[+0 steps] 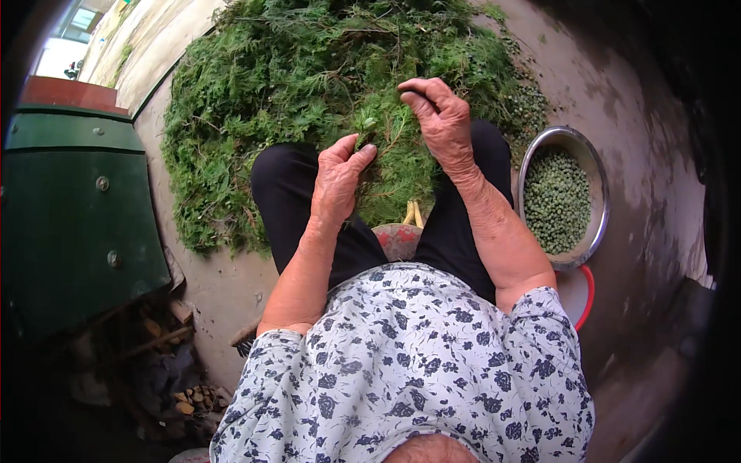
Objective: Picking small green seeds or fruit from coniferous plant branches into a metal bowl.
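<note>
Over my lap, my left hand (338, 176) is closed in a pinch on a small green sprig (366, 126), whose tip sticks up past the thumb. Up and to the right of it, my right hand (444, 123) is closed, thumb against curled fingers. Whatever lies between those fingertips, if anything, is too small to make out. Beneath and beyond both hands spreads a large heap of cut green conifer branches (270, 92), reaching in between my knees.
To my right, a metal bowl (588, 154) holds many small green cones or berries (557, 202). A red-rimmed white basin (575, 297) is partly under it. At left stands a dark green panel (77, 224), with wood scraps (166, 339) below. Loose bits lie by the heap's right edge.
</note>
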### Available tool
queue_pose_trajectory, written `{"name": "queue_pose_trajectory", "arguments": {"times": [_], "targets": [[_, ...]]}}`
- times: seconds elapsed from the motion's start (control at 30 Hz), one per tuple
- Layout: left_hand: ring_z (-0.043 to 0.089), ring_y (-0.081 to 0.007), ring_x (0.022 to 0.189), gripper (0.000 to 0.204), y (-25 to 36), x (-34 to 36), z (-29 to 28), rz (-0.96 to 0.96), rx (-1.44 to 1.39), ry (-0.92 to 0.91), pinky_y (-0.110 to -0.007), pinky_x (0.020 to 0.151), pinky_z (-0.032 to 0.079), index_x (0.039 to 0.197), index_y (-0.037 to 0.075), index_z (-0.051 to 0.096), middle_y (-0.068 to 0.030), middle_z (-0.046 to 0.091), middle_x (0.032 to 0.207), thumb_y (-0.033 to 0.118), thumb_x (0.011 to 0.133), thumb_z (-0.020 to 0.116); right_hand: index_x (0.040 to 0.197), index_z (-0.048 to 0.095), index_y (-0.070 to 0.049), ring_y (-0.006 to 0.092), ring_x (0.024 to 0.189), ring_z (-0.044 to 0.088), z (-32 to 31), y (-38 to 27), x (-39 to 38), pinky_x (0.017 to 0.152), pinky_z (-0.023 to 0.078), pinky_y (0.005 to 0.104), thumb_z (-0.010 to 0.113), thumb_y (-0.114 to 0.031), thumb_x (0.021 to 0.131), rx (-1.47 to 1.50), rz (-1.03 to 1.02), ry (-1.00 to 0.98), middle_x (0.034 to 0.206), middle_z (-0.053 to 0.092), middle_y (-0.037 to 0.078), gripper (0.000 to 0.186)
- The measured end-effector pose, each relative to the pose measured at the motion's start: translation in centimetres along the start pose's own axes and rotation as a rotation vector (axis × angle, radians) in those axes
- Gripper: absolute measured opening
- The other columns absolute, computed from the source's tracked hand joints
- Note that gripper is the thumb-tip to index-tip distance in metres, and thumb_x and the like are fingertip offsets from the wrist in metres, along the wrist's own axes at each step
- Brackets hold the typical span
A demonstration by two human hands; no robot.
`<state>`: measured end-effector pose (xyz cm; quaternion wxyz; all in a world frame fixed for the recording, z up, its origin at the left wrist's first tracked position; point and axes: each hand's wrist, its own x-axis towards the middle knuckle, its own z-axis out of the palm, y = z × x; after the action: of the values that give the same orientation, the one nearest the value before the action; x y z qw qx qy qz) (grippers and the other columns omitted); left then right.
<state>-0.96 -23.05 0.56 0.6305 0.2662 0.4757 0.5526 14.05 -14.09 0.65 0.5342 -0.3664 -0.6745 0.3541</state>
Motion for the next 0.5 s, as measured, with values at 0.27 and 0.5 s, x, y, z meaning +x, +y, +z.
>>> {"name": "queue_pose_trajectory", "arguments": {"times": [0.27,0.5], "targets": [[0.051,-0.0036,0.073,0.026,-1.0,-0.3,0.0,0.064,0.19,-0.04,-0.019,0.065,0.043,0.105,-0.005,0.056,-0.001,0.059,0.087,0.009,0.084,0.058,0.096,0.062,-0.002,0.0189,0.077,0.056,0.8,0.6,-1.2,0.07,0.045,0.0275,0.07,-0.008,0.069,0.005,-0.023,-0.397,0.084,0.058,0.008,0.028],[0.043,-0.0034,0.065,0.025,-1.0,-0.3,-0.2,0.235,0.512,0.149,-0.02,0.057,0.038,0.103,-0.003,0.06,0.0039,0.053,0.071,0.015,0.084,0.059,0.088,0.062,-0.002,0.0231,0.075,0.058,0.5,0.0,-1.3,0.067,0.046,0.0302,0.064,-0.009,0.073,0.026,0.011,-0.459,0.078,0.059,0.01,0.017]]}}
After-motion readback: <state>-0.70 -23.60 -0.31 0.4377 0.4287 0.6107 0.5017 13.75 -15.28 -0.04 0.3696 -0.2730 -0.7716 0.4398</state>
